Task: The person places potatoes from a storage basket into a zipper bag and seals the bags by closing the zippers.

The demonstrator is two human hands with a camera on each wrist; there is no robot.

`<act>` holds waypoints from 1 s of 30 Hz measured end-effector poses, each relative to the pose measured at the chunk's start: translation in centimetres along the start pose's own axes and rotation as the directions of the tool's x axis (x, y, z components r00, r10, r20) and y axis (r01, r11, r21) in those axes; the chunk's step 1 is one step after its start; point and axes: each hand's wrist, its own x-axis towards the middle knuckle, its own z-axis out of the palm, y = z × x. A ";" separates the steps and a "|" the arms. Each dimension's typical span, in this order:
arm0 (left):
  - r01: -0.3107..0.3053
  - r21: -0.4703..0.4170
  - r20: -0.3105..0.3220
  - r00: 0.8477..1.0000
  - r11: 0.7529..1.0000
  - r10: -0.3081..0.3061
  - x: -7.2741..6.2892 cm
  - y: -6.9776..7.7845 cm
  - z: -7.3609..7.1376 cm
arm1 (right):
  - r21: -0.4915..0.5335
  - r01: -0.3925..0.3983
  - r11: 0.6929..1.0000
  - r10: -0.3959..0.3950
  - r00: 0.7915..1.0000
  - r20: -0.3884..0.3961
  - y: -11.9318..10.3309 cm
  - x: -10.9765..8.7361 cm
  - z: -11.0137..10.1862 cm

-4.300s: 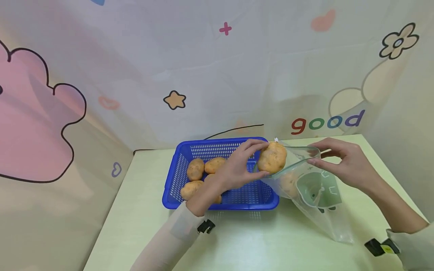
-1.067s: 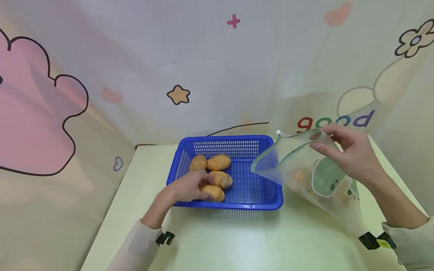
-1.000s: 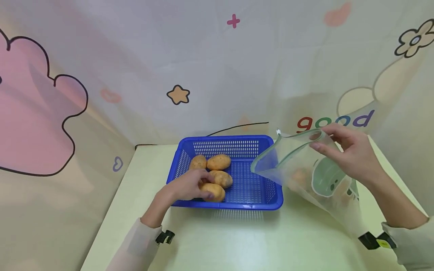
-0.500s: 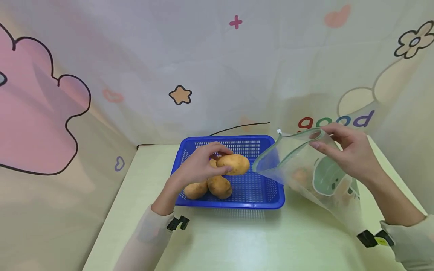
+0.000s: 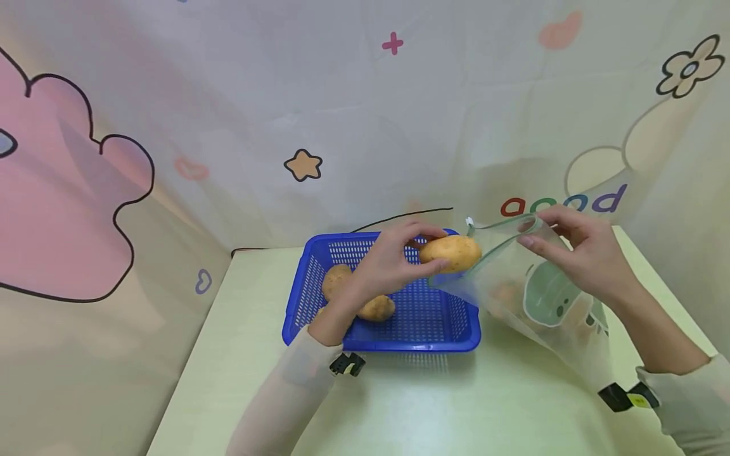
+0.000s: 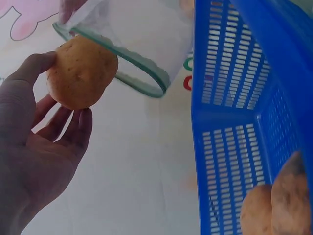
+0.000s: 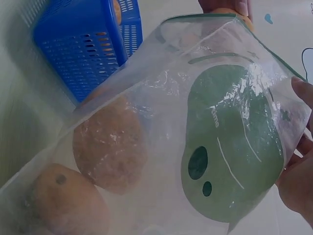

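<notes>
My left hand [image 5: 393,259] grips a tan potato [image 5: 453,253] between thumb and fingers, right at the mouth of a clear zip bag. In the left wrist view that potato [image 6: 80,73] touches the bag's green-edged opening [image 6: 139,73]. My right hand [image 5: 587,256] pinches the far side of the rim and holds the bag [image 5: 502,316] up, its mouth facing left. A green cartoon print [image 7: 230,142] covers part of the bag. Through the plastic, potatoes [image 7: 110,142] show inside in the right wrist view. Several other potatoes [image 5: 376,308] lie in the blue basket, partly hidden by my left arm.
The blue perforated basket [image 5: 410,346] stands on the pale green table [image 5: 433,405], left of the bag. Behind it hangs a printed cloth [image 5: 228,63] with cartoon shapes. A dark cord [image 5: 399,216] runs along the cloth's foot.
My left hand has lifted a potato out of the basket and carried it right and up to the bag's mouth. The right hand has stayed nearly still, holding the rim.
</notes>
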 end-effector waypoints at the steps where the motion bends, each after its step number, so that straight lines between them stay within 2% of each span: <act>1: -0.005 -0.013 0.005 1.000 1.000 0.005 0.2 0.0 0.4 | -0.004 -0.003 1.000 0.003 1.000 0.000 0.0 0.0 0.0; 7: -0.021 -0.067 0.019 1.000 0.998 0.022 1.0 0.3 2.2 | -0.006 0.008 1.000 -0.008 1.000 -0.007 0.1 -0.1 0.1; 15: -0.001 -0.063 -0.005 1.000 0.998 0.001 1.6 0.5 3.4 | 0.007 0.044 0.999 -0.044 0.999 -0.006 0.3 0.0 0.0; 20: 0.041 -0.064 0.006 0.999 0.997 -0.040 1.5 0.6 4.3 | 0.012 0.041 0.999 -0.041 0.999 -0.007 0.2 0.1 0.0; 24: 0.070 -0.107 0.007 0.998 0.992 -0.070 1.1 0.4 5.0 | 0.018 0.039 0.999 -0.039 0.999 0.000 0.1 0.0 -0.1; 27: 0.069 -0.129 -0.014 0.997 0.989 -0.072 0.7 0.2 4.9 | 0.027 0.052 0.998 -0.052 0.999 0.002 0.1 0.0 0.0; 30: 0.061 -0.118 -0.034 0.997 0.991 -0.065 0.0 -0.3 4.2 | 0.030 0.063 0.998 -0.063 0.998 0.006 0.2 0.1 0.0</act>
